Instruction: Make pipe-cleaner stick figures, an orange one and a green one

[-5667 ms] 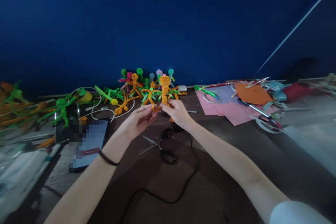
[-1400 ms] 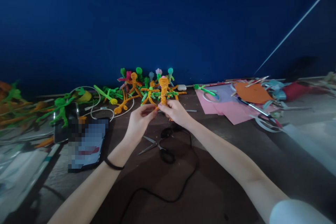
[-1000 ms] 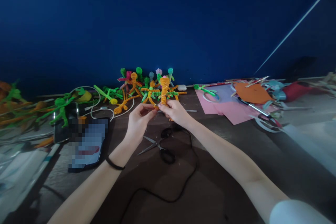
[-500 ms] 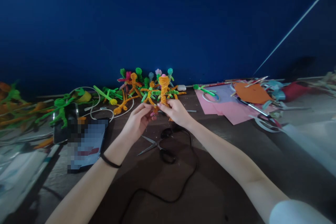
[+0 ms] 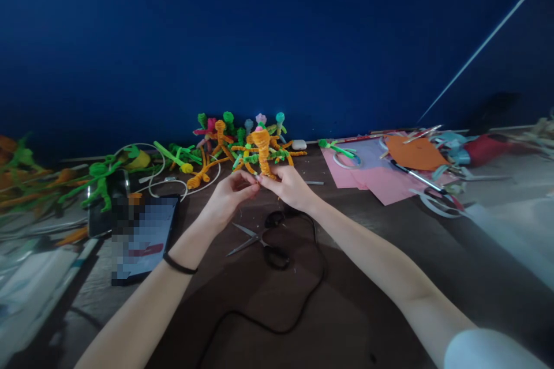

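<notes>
An orange pipe-cleaner figure (image 5: 261, 147) with a pink tip stands up out of my hands, above the table. My right hand (image 5: 289, 185) is closed around its lower end. The fingers of my left hand (image 5: 229, 195) pinch at the same lower end, close to my right fingertips; the spot between them is partly hidden. Behind it a row of several pipe-cleaner figures (image 5: 220, 132) in green, orange, pink and blue stands against the wall. Below my hands lie open scissors (image 5: 259, 237) with black handles.
A phone (image 5: 149, 236) with a blurred screen lies left, near a white cable (image 5: 152, 181) and green pipe cleaners (image 5: 99, 179). Pink paper sheets (image 5: 383, 187), an orange paper piece (image 5: 418, 153) and a pen are at right. A black cord (image 5: 314, 288) curves across the front.
The orange figure has shifted slightly left and tilted in my right hand. My left fingers have changed their grip at its lower end.
</notes>
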`<state>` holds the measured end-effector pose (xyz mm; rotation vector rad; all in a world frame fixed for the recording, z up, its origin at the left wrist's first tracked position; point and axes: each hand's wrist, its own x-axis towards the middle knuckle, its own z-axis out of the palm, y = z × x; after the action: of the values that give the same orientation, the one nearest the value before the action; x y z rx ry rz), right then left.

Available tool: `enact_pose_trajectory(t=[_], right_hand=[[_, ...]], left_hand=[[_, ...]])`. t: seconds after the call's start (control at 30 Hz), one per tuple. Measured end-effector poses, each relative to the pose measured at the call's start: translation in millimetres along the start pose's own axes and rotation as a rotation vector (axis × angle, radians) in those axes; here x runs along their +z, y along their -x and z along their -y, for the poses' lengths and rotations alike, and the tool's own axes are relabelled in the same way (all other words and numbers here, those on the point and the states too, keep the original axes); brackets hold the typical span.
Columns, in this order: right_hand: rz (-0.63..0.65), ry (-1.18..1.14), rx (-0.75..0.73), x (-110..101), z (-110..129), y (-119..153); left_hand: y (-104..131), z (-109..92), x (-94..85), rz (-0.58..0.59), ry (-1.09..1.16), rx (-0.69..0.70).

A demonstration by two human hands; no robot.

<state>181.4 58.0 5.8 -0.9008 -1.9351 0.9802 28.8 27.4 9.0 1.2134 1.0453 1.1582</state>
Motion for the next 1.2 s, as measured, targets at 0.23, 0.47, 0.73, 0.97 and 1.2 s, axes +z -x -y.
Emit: enact_pose_trajectory(t=[0.23, 0.47, 0.73, 0.97, 1.2], right_hand=[[-0.001, -0.004, 0.043, 0, 0, 0], [-0.024, 0.028, 0.044, 4, -2, -1], [-0.019, 0.083, 0.056, 5, -2, -1], [-0.016, 0.079, 0.085, 4, 1, 0], [0.003, 0.019, 0.118, 4, -1, 0]], left_hand=[[0, 2, -1.1, -0.096, -0.403, 0.145], [7, 4, 1.6, -0.134, -0.897, 0.382], [10, -3, 4.7, -0.116, -1.307, 0.433], [8, -1, -0.2, -0.022, -1.265, 0.422], [9, -3, 0.3, -0.024, -1.476, 0.529]])
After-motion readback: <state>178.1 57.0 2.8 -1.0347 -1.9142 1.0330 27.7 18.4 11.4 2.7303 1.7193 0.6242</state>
